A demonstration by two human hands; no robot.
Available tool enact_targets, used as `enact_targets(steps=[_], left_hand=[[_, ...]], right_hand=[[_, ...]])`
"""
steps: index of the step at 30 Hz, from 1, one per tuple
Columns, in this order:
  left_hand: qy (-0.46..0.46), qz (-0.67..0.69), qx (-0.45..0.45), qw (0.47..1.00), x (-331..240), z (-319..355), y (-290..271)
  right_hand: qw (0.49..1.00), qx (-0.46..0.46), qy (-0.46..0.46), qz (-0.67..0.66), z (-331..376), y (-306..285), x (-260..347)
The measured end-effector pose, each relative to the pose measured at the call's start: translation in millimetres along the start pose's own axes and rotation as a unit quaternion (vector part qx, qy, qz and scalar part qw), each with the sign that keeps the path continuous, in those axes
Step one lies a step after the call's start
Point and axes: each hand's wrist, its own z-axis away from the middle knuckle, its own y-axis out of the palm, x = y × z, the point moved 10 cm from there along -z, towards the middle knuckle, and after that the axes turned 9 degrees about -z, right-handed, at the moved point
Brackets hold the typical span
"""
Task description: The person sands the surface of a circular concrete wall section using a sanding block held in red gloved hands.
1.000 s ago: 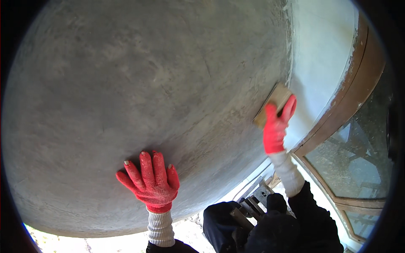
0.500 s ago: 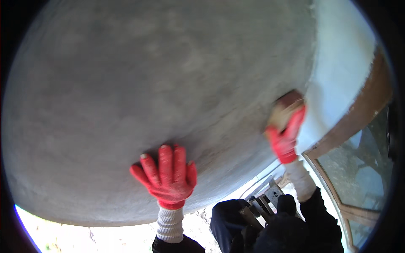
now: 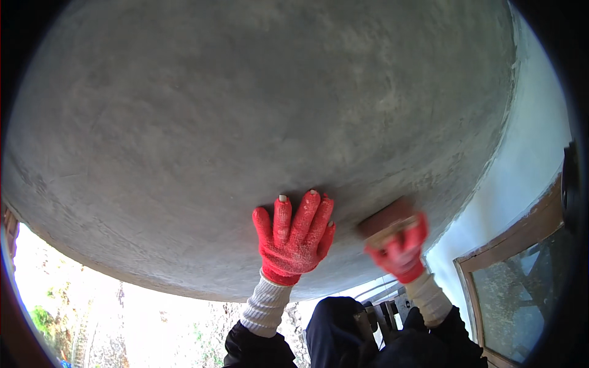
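A broad grey plastered surface point(image 3: 202, 122) spreads over most of the view, mottled and faintly streaked. Against it lies my left hand point(image 3: 296, 239) in a red coated glove, flat with the fingers spread and holding nothing. To its right, my right hand point(image 3: 402, 257), in a matching glove, grips a sanding block point(image 3: 388, 219). The block has a reddish-brown face and a paler tan body, and sits at or close against the grey surface. Motion blurs this hand and the block, so exact contact is hard to see.
A pale wall point(image 3: 527, 153) meets the grey surface along a rough edge at the right. Below that is a brown-framed window point(image 3: 521, 294). Metal ladder-like parts point(image 3: 386, 313) show beside my dark clothing. Bright ground point(image 3: 123, 306) with some greenery lies at lower left.
My right hand has moved the sanding block left and down, away from the pale wall. My left hand appears farther right in view, still flat; the whole view has shifted too.
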Motion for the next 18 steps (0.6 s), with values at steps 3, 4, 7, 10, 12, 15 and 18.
enact_targets(steps=[3,4,7,10,12,15,18], left_hand=[[-0.011,0.02,-0.01,1.0,-3,-6,-1],[-0.011,0.012,-0.014,1.0,-2,-6,-2],[-0.015,0.003,-0.021,1.0,-4,-6,0],[-0.013,0.001,-0.024,1.0,-3,-7,0],[-0.012,-0.004,-0.026,1.0,-1,-8,-4],[0.003,0.026,-0.026,0.999,7,-9,-12],[-0.028,0.006,-0.06,0.998,33,-19,-42]], right_hand=[[0.971,-0.109,0.212,-0.016,-15,-51,-83],[0.971,-0.109,0.211,-0.014,-23,-53,-86],[0.94,-0.155,0.304,0.024,-19,-64,-97],[0.99,-0.078,0.111,-0.031,-11,-24,-30],[0.998,0.043,0.003,-0.039,-2,5,13],[0.998,0.003,-0.047,-0.029,-5,0,7],[0.983,-0.123,0.138,0.02,-26,-55,-69]])
